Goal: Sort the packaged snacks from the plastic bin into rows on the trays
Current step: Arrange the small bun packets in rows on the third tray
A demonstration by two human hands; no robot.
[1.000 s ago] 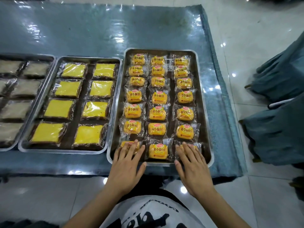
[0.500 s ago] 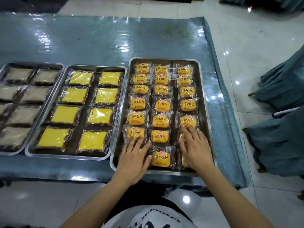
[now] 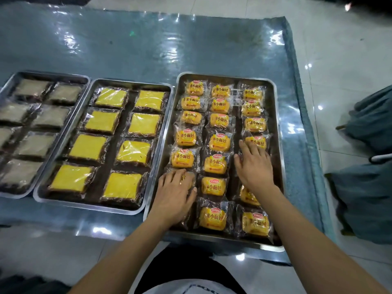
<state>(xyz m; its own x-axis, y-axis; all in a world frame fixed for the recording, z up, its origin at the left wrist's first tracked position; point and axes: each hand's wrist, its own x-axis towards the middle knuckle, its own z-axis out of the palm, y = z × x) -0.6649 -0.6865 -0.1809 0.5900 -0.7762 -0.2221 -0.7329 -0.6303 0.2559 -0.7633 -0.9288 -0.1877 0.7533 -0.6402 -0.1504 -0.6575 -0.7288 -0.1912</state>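
Light from above throws white glare across the plastic table cover (image 3: 169, 49) and spots the floor tiles (image 3: 320, 107). The middle is bright and sharp; the leftmost tray (image 3: 53, 73) sits dimmer, perhaps slightly soft. Straight edges bow toward the corners, which darken.

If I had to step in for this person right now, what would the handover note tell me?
Left hand: open, flat on a packet in the left column of the right tray.
Right hand: open, flat on packets in its right column.
Small bread packets fill that tray in three columns; yellow cake packets sit in two columns on the middle tray, brown packets on the left tray. Bin not in view.
Done: visible trays look filled.
Left: probably just straightening rows under the hands.
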